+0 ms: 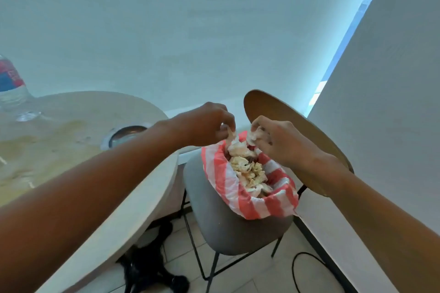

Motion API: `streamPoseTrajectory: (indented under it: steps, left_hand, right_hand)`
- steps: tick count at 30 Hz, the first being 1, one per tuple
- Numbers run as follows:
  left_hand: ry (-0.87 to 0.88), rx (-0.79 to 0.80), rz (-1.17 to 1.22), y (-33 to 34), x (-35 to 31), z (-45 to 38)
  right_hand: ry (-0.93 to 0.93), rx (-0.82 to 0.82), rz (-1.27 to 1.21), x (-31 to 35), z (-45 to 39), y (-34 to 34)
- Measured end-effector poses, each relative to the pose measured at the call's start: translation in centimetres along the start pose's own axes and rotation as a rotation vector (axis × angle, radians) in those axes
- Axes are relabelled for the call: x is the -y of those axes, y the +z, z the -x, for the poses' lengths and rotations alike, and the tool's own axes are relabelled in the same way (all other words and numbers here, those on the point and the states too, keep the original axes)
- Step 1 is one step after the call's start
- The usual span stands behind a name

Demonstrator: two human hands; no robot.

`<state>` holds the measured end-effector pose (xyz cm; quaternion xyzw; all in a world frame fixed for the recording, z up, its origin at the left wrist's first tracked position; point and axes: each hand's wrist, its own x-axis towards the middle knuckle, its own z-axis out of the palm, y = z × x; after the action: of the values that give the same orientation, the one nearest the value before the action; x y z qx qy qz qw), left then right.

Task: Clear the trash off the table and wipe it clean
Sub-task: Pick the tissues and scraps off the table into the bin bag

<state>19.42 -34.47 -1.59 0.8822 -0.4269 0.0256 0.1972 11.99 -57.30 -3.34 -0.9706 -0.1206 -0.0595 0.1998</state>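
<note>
Pale blinds fill the background, with a strip of bright window showing at the right between them and a white wall panel. Below on the left sits the round bench (78, 126), its light top marked with yellowish smears and wet-looking patches; a metal-rimmed round fitting (126, 134) is set into it near the far edge, and a plastic water bottle (12, 83) with a red and blue label stands at the far left. Just beside the bench is a grey padded chair (228, 228) with a round wooden back and thin black legs, and dark shapes and a black cable lie on the tiled floor beneath.

On the chair seat rests a red-and-white striped plastic bag (259, 204), its mouth folded open and heaped with crumpled tissues (247, 171) — the trash. Both arms reach over it. The left hand (209, 123) has its fingers curled down, pinching a scrap of tissue at the far rim of the bag. The right hand (273, 138) is likewise closed on a wad of tissue, right at the bag's mouth.

As a judgement, the clearing step looks nearly done: the visible part of the bench carries no loose paper, and what the hands hold is already over the bag. What is left is the bottle — if it counts as trash — and the whole wiping step, since the stains are untouched and no cloth is in sight.
</note>
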Motion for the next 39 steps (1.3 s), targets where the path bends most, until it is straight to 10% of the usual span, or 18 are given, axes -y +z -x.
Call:
streamPoseTrajectory:
  steps: [15,39]
  left_hand:
    - [-0.167,0.329,-0.067,13.6,-1.6,-8.0]
    - [-0.191,0.139,-0.25,6.4,-1.0,-5.5]
  right_hand:
    - [0.138,0.192,-0.141,-11.7,2.0,7.1]
    - [0.027,0.141,-0.032,-7.9,-1.3,1.9]
